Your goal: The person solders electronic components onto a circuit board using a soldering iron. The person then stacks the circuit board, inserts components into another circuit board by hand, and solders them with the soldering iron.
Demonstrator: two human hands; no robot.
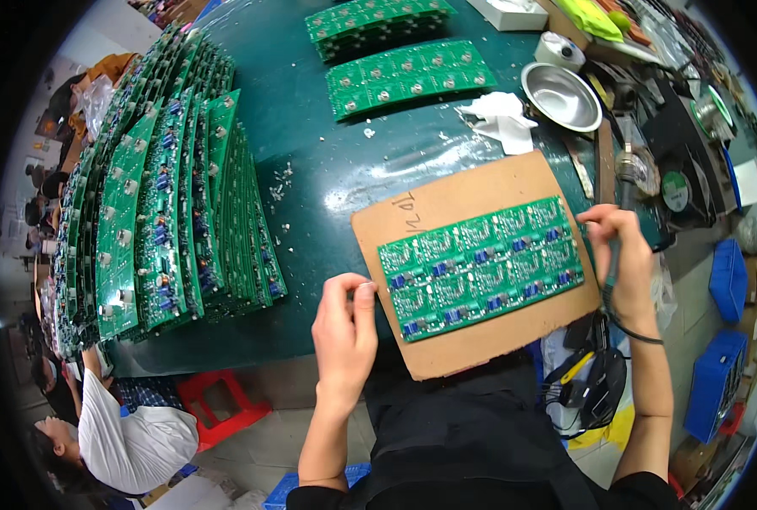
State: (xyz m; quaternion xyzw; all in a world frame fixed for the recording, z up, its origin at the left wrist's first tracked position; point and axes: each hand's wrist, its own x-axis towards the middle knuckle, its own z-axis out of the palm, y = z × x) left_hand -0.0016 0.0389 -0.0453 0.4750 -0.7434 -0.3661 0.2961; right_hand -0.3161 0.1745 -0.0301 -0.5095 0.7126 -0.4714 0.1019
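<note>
A green circuit board (485, 270) lies flat, slightly tilted, on a sheet of brown cardboard (557, 183) in front of the person, at the near edge of a dark green table (310, 183). The board carries 2 rows of blue components, and its white tracings face up. The cardboard bears handwritten marks near its top left.

The person's left hand (344, 336) is at the left edge of the cardboard, its thumb and index finger curled close together; whether they pinch the edge cannot be told. The right hand (623, 255) is near the right end of the board, fingers bent, with a thin dark cable (642, 338) beside the palm and wrist; how firmly it grips anything cannot be told.

To the left, a tall, dense bank of similar boards (162, 204) stands on edge, fanned in rows. Beyond the cardboard lie 2 smaller groups of boards, a nearer group (412, 78) and a farther group (378, 21). A crumpled white sheet (506, 123) and a round metal bowl (563, 96) are to their right.

At lower left, another person in a white top (141, 442) is beside a red stool (221, 408).
</note>
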